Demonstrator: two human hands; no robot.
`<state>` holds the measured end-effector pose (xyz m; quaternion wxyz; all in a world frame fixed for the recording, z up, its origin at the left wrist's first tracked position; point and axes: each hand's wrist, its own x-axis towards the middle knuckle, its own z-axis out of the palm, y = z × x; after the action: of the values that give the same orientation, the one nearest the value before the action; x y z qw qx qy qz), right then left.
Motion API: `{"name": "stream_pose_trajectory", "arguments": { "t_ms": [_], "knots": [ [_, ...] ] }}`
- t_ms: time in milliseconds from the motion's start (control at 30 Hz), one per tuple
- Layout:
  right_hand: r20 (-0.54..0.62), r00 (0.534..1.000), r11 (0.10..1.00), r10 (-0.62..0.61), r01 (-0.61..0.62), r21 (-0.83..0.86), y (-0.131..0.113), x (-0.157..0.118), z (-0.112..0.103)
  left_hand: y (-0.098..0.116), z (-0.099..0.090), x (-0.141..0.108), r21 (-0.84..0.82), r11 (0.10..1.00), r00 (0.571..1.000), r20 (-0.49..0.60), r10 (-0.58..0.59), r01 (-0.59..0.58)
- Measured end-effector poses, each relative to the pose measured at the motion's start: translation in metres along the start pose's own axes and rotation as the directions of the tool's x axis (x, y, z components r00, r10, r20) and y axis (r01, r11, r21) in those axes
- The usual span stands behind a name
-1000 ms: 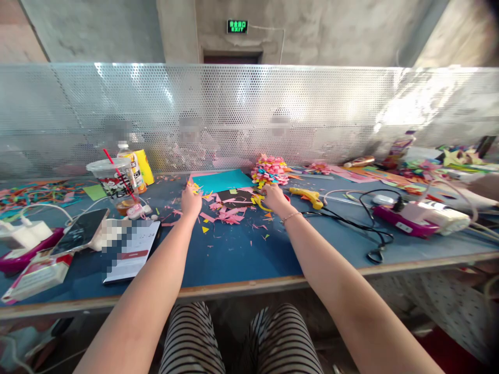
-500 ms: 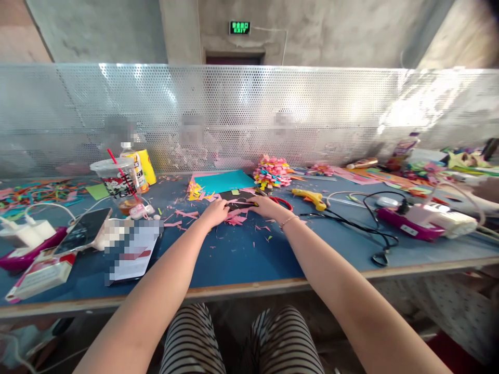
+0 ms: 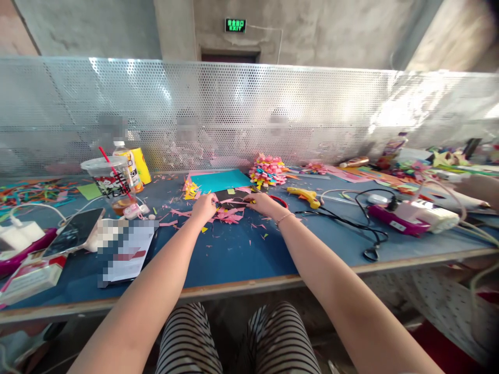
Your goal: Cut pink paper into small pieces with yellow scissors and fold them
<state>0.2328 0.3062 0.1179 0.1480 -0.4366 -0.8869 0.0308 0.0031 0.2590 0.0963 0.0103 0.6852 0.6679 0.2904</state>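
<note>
My left hand (image 3: 205, 208) is closed in a pinch above pink paper scraps (image 3: 228, 215). My right hand (image 3: 262, 204), with a bracelet at the wrist, is also closed, a short way to the right. A thin, dark, narrow thing spans part of the gap between them; its kind and what each set of fingertips grips are too small to make out. Behind the hands lie a blue-green paper sheet (image 3: 220, 181) and a round cluster of pink, yellow and blue paper strips (image 3: 267, 170). By the right hand is a red curved thing, partly hidden.
A yellow glue gun (image 3: 304, 197) and black cables (image 3: 351, 223) lie right, near a purple power strip (image 3: 397, 220). On the left stand a plastic cup (image 3: 111, 184) and a bottle (image 3: 132, 171), with phones (image 3: 76, 231) in front. A perforated metal screen (image 3: 234, 114) runs behind.
My left hand has moved left, away from my right hand, widening the gap and uncovering more pink scraps. The whole view has shifted slightly.
</note>
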Motion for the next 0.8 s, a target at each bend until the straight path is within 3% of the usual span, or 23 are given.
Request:
{"name": "stream_pose_trajectory", "arguments": {
  "t_ms": [167, 300, 533, 633, 700, 767, 800],
  "knots": [
    [-0.004, 0.974, 0.969, 0.225, -0.224, -0.104, 0.007, 0.0, -0.006, -0.003, -0.001, 0.0, 0.095, 0.995, 1.0, 0.003, -0.025, 0.025],
    [0.031, 0.959, 0.949, 0.283, -0.275, -0.152, 0.014, 0.001, -0.005, -0.004, -0.001, 0.001, 0.087, 0.996, 0.998, 0.063, 0.015, -0.02],
    [-0.049, 0.917, 0.895, 0.395, -0.397, -0.205, 0.019, 0.0, 0.006, -0.003, 0.0, -0.001, 0.118, 0.991, 0.995, 0.075, -0.071, 0.062],
    [-0.125, 0.945, 0.916, 0.301, -0.323, -0.237, 0.011, 0.013, 0.004, 0.005, -0.008, 0.001, 0.064, 0.995, 0.997, -0.033, -0.076, 0.078],
    [-0.085, 0.976, 0.943, 0.202, -0.217, -0.251, 0.008, 0.03, 0.0, 0.019, -0.025, -0.002, -0.042, 0.998, 0.982, -0.181, -0.059, 0.052],
    [-0.035, 0.979, 0.946, 0.199, -0.202, -0.254, 0.008, 0.047, -0.002, 0.039, -0.049, -0.014, -0.207, 0.977, 0.908, -0.416, -0.041, -0.051],
    [-0.027, 0.976, 0.942, 0.215, -0.215, -0.257, 0.009, 0.055, -0.002, 0.05, -0.062, -0.024, -0.292, 0.947, 0.832, -0.553, -0.05, -0.137]
  ]
}}
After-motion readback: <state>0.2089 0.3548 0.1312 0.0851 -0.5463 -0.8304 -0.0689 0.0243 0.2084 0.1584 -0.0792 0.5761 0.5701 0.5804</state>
